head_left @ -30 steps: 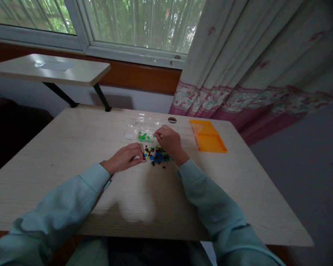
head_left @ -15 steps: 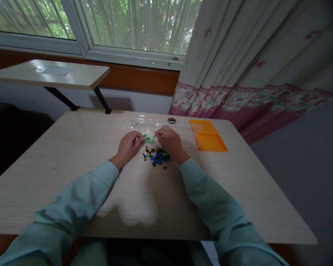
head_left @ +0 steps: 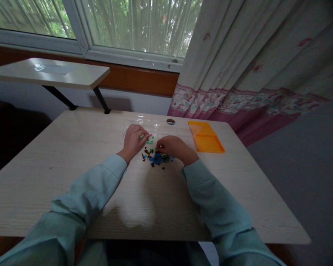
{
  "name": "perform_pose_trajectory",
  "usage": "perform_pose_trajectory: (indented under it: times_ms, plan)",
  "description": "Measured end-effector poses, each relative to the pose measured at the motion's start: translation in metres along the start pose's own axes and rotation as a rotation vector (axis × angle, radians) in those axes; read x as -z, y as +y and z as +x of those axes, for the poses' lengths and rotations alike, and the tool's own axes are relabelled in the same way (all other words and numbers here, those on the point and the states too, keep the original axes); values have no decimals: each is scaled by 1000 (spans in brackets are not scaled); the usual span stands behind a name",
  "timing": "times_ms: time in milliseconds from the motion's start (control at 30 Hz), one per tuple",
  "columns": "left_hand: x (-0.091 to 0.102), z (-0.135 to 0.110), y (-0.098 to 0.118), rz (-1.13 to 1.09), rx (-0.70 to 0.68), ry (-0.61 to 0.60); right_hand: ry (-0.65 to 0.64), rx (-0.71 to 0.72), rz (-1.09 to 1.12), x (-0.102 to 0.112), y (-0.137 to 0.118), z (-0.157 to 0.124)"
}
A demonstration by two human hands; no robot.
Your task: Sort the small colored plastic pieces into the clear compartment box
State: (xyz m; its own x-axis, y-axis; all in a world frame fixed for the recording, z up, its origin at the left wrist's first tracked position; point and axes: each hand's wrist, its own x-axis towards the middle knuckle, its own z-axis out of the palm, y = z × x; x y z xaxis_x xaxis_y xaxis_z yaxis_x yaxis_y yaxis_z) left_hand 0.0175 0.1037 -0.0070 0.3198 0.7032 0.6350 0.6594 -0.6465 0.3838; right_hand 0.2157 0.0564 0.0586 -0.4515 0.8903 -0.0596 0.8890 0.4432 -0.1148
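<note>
A small heap of tiny bricks (head_left: 156, 158), blue, brown, green and black, lies in the middle of the light wooden table (head_left: 72, 155). My right hand (head_left: 174, 147) rests at the heap's right edge, fingers curled down onto the pieces; what they pinch is too small to name. My left hand (head_left: 134, 139) lies over a clear plastic tray (head_left: 161, 127) behind the heap. Its fingers are pinched together beside several green bricks (head_left: 148, 139) in the tray. Light blue sleeves cover both arms.
An orange plastic lid (head_left: 207, 137) lies flat to the right of the tray. A small dark round hole (head_left: 170, 121) sits in the tabletop near the back edge. A second narrow table (head_left: 50, 72) stands behind, under the window. A flowered curtain (head_left: 238, 74) hangs at the right.
My left hand has gone from the heap's left side up onto the clear tray by the green bricks. My right hand has come down from the tray to the heap.
</note>
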Motion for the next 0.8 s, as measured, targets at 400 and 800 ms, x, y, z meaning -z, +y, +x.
perform_pose_trajectory:
  times_ms: [400,800]
  plan:
    - [1,-1,1,7,10,41,-34,-31,-44,-11,-1,6]
    - [12,-10,-3,-77,-241,-180,9,-6,-26,-14,-4,4]
